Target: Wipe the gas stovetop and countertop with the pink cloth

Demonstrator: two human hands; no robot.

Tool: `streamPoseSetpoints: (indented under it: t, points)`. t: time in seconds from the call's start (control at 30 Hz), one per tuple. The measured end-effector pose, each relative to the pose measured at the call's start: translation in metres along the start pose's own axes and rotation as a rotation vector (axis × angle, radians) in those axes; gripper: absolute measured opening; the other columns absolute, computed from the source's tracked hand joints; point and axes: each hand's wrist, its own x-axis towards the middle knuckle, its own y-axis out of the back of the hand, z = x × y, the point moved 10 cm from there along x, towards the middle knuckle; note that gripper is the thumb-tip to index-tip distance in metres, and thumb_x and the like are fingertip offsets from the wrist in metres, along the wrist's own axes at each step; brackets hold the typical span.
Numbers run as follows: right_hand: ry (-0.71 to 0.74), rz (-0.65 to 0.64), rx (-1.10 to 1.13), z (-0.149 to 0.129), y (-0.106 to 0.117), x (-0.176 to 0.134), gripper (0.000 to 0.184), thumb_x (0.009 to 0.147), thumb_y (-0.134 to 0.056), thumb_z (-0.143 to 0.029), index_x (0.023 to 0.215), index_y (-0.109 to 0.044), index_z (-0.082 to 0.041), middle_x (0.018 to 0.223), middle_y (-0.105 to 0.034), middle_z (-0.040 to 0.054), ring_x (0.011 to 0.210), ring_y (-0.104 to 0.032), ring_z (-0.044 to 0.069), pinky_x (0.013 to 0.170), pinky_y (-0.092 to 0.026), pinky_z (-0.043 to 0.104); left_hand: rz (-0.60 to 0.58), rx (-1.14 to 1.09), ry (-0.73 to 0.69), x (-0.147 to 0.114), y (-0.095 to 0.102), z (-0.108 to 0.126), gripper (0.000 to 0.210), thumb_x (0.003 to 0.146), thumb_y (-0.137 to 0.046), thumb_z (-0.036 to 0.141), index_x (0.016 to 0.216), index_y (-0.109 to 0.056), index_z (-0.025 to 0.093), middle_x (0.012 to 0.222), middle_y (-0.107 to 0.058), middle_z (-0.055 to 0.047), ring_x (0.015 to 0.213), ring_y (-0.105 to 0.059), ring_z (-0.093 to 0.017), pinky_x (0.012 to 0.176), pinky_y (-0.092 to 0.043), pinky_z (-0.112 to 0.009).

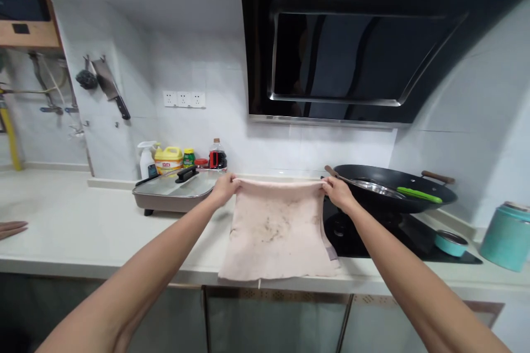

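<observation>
A pale pink cloth with dark stains hangs spread between my hands, its upper edge folded over. My left hand is closed on its upper left corner, near the lidded electric pan. At the upper right corner my right hand pinches the cloth, just left of the black wok. The lower edge of the cloth reaches over the front edge of the counter. Whether the cloth touches the countertop, I cannot tell.
The wok, with a green-handled utensil in it, sits on the black stove. A teal bowl and teal canister stand at the right. Bottles line the wall. A cleaver hangs left; a range hood juts overhead.
</observation>
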Motion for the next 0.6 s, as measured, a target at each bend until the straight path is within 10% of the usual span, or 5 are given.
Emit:
streamPoseSetpoints:
  t: [0.33,0.6]
  points:
    - [0.067,-0.679,-0.175,0.068,-0.017,-0.192,0.023,0.09,-0.063,-0.041,0.105,-0.078,-0.032,0.121,-0.072,0.0044,0.111,-0.065,0.026,0.1,-0.049,0.038,-0.662,0.27,0.036,-0.154,-0.023,-0.091,0.024,0.07,-0.068,0.04,0.086,-0.075,0.023,0.093,-0.079,-0.002,0.091,-0.07,-0.023,0.08,-0.051,-0.029]
    - [0.048,-0.326,-0.413,0.086,0.006,-0.157,0.029,0.095,-0.051,-0.041,0.083,-0.074,-0.027,0.086,-0.07,0.003,0.08,-0.064,0.02,0.077,-0.047,0.032,-0.337,0.673,0.075,-0.115,-0.008,-0.127,0.047,0.09,-0.043,0.056,0.079,-0.072,0.021,0.095,-0.077,-0.013,0.092,-0.07,-0.029,0.083,-0.049,-0.036]
